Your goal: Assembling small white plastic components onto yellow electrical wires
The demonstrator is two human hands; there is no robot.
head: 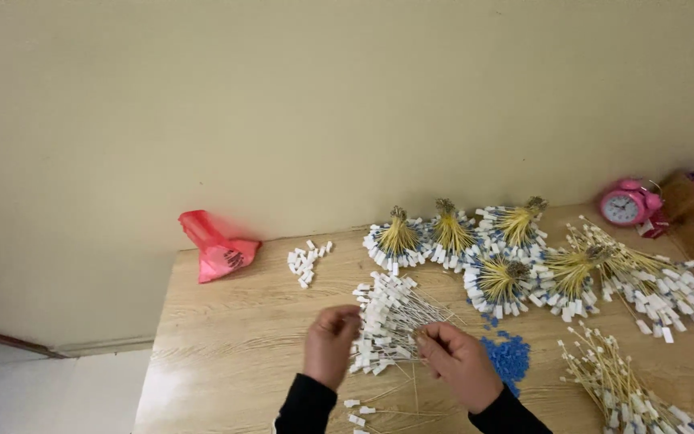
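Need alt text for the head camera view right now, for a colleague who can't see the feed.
Two hands, the left hand and right hand, grip a fanned bunch of thin sticks with white tags over a wooden table. Tied yellow-stemmed bundles lie behind, small blue pieces beside the right hand, a red plastic bag and pink alarm clock by the wall.

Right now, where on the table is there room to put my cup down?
Bare wood lies left of the left hand, below the red bag and small white pieces. The right side is crowded with tied bundles and blue pieces.
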